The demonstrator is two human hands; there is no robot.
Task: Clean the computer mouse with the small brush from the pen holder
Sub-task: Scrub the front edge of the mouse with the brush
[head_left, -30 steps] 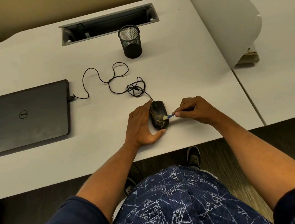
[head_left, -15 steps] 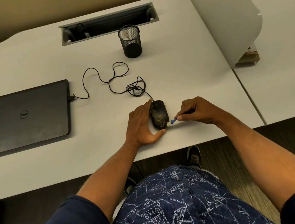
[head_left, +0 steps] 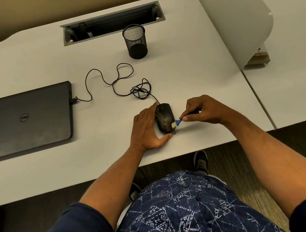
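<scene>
A black computer mouse [head_left: 164, 119] with gold markings lies on the white desk [head_left: 188, 78] near its front edge. My left hand [head_left: 146, 129] cups the mouse, fingers along its left side and thumb at its near end. My right hand [head_left: 202, 109] pinches a small blue-handled brush [head_left: 177, 122] whose pale bristles touch the mouse's right rear side. The black mesh pen holder [head_left: 136, 41] stands upright farther back and looks empty.
A shut dark laptop [head_left: 25, 119] lies at the left, with the mouse cable [head_left: 114, 83] looped between it and the mouse. A cable tray slot [head_left: 112, 23] runs along the back. A white divider panel [head_left: 235, 27] rises at the right.
The brush moved from the mouse's right edge down off it, then came back onto the mouse's right rear side. My left hand stayed holding the mouse.
</scene>
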